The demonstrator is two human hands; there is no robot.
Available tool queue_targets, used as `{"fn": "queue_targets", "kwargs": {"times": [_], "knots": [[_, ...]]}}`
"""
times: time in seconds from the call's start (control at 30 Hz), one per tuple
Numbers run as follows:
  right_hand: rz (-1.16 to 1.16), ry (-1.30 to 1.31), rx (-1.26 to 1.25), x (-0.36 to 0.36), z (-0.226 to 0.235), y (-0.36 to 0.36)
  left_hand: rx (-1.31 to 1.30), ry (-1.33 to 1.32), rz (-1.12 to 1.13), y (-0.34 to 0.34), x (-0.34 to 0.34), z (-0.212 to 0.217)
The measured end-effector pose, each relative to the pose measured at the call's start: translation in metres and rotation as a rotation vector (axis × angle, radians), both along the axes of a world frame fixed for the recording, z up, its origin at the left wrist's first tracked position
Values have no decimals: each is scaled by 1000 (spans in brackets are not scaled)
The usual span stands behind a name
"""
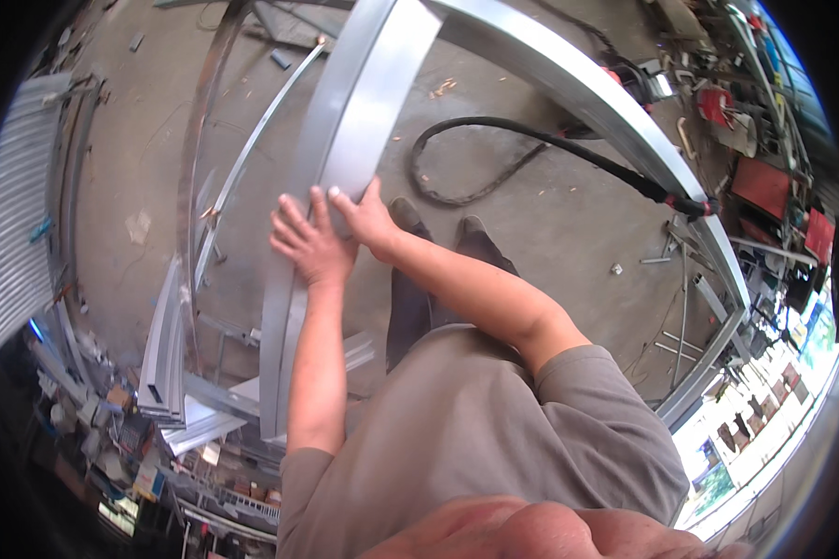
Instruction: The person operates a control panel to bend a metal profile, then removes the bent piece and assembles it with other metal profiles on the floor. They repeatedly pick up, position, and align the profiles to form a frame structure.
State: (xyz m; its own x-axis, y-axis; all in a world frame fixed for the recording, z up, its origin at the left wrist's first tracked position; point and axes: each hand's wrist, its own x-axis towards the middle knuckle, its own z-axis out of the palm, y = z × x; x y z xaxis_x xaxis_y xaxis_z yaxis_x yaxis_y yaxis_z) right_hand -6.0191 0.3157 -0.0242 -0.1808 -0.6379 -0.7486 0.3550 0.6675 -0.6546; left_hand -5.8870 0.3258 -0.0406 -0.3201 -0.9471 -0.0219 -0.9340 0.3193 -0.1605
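- Metal tube (pixel 345 140), long grey rectangular section, runs from under both hands up and away across the concrete floor (pixel 531 214); the lower end continues down past the left forearm.
- Left hand (pixel 309 244) lies on top of the tube, fingers spread and flat, pressing on it rather than wrapped around it.
- Right hand (pixel 368 219) touches the tube just right of the left hand, fingers laid on the top face, thumb side at the tube's edge; cannot tell whether it closes around the edge.
- The two hands are touching or nearly touching, side by side.
- Shoes (pixel 438 228) stand on the floor just right of the grip, below the right hand.
- Stack of short metal profiles (pixel 163 363) lies left of and below the grip.
- Black hose (pixel 494 154) loops on the floor to the right, beyond the hands.
- Second long metal beam (pixel 606 102) curves across further right, past the hose.
- Corrugated sheet (pixel 19 233) far left at the picture's rim.
- Red tools and clutter (pixel 764 186) far right.
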Motion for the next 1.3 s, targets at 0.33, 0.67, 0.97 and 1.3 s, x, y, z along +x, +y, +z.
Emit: {"fn": "queue_targets", "kwargs": {"times": [0.33, 0.67, 0.97, 1.3], "knots": [[-215, 1405, -235, -567, 68, 221, -20, -113, 35, 2, -23, 0], [-49, 178, 812, -952, -58, 388, -14, -28, -9, 4, -34, 6], [-40, 100, 802, -934, -71, 367, 5, -75, 63, 5, -39, 4], [-467, 377, -253, -808, 146, 316, -7, -18, 96, 8, -34, 8]]}}
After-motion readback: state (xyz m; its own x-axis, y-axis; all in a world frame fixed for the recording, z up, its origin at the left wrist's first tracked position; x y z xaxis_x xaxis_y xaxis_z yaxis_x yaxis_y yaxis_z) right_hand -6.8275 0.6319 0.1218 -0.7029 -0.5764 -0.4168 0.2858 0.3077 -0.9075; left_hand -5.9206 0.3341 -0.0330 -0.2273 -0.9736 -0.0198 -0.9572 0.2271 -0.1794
